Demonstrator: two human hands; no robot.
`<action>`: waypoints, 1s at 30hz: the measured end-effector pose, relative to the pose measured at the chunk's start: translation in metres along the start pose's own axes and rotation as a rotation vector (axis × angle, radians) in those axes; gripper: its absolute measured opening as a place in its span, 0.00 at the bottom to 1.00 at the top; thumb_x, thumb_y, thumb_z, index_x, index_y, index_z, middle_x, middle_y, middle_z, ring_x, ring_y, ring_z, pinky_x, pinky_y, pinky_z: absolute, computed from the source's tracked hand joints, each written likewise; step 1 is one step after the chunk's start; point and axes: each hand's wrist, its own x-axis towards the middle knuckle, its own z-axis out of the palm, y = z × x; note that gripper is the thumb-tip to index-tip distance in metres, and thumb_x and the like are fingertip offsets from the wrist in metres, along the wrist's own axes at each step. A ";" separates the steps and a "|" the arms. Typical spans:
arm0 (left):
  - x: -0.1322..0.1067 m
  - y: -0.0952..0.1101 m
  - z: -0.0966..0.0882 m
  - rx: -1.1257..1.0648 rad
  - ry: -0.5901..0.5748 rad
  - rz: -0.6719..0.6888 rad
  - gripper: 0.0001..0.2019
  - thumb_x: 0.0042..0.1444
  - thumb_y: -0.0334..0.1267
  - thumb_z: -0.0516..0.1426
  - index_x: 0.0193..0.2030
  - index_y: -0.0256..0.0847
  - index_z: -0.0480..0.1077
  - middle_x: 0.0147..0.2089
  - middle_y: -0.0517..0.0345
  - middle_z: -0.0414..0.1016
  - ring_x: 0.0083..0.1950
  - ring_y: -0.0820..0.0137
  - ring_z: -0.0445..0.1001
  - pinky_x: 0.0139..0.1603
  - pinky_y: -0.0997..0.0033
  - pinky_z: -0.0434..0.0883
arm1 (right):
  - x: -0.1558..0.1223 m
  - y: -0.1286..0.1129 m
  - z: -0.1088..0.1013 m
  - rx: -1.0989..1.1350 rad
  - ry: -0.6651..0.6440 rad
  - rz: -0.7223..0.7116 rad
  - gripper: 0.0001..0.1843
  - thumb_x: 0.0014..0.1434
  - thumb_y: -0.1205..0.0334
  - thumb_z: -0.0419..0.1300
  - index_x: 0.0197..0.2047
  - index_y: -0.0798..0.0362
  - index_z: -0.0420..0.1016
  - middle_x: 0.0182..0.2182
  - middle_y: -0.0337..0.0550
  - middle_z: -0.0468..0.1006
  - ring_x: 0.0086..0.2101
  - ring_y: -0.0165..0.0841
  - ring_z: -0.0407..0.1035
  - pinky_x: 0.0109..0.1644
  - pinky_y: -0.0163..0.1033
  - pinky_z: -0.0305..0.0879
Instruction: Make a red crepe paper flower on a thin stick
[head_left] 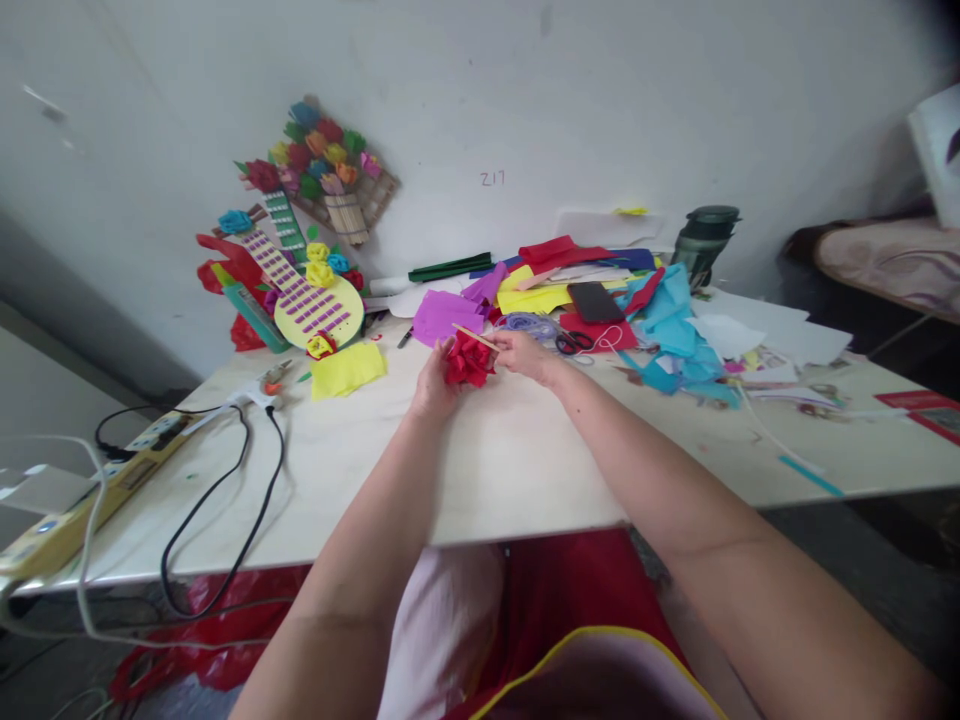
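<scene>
A red crepe-paper flower (469, 362) is held just above the middle of the table, its ruffled petals facing up. My left hand (436, 380) closes around its left side, with the fingers partly hidden behind the petals. From the right, my right hand (523, 354) pinches a thin wooden stick (474, 337), which slants across the top of the flower. Behind the hands lie purple paper (448, 317) and a coil of pale cord (525, 324). Black-handled scissors (574, 342) rest to the right of my right hand.
Paper-flower decorations (319, 308) lean at the back left beside a glue bottle (255, 315). A glue gun (259, 393) with a looping black cable and a power strip (97, 490) occupy the left side. Coloured paper, a phone (595, 302), and a dark bottle (703, 245) stand right.
</scene>
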 end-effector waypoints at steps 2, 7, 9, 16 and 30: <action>0.001 0.001 -0.001 -0.019 0.021 -0.029 0.23 0.60 0.49 0.47 0.56 0.37 0.66 0.40 0.46 0.77 0.37 0.61 0.76 0.33 0.63 0.73 | -0.001 -0.002 0.000 0.007 0.008 0.010 0.26 0.37 0.74 0.51 0.41 0.59 0.76 0.22 0.35 0.72 0.22 0.23 0.58 0.27 0.30 0.55; 0.005 0.002 -0.003 -0.066 0.081 -0.071 0.20 0.62 0.41 0.44 0.52 0.32 0.67 0.40 0.44 0.77 0.38 0.62 0.76 0.34 0.64 0.74 | -0.003 -0.007 0.003 0.011 0.014 0.017 0.24 0.37 0.75 0.50 0.40 0.59 0.75 0.23 0.37 0.73 0.24 0.24 0.61 0.29 0.30 0.56; 0.005 0.001 -0.004 -0.075 0.088 -0.061 0.19 0.61 0.38 0.46 0.53 0.33 0.67 0.41 0.45 0.77 0.40 0.62 0.77 0.35 0.64 0.74 | -0.004 -0.009 0.003 -0.001 0.014 0.007 0.23 0.39 0.75 0.52 0.40 0.59 0.74 0.25 0.38 0.73 0.25 0.24 0.61 0.30 0.31 0.57; 0.012 -0.003 -0.009 -0.076 0.166 0.038 0.19 0.59 0.34 0.49 0.58 0.39 0.63 0.44 0.49 0.76 0.40 0.66 0.77 0.38 0.65 0.74 | -0.003 -0.007 -0.003 -0.320 0.072 -0.123 0.15 0.56 0.52 0.54 0.42 0.53 0.70 0.28 0.38 0.71 0.29 0.28 0.62 0.34 0.34 0.57; 0.019 0.000 -0.011 -0.227 0.407 0.152 0.23 0.60 0.28 0.46 0.61 0.48 0.60 0.50 0.53 0.75 0.44 0.68 0.76 0.43 0.65 0.74 | 0.005 0.009 -0.002 -0.788 0.142 -0.283 0.13 0.59 0.56 0.53 0.39 0.51 0.77 0.32 0.43 0.78 0.31 0.32 0.66 0.36 0.34 0.55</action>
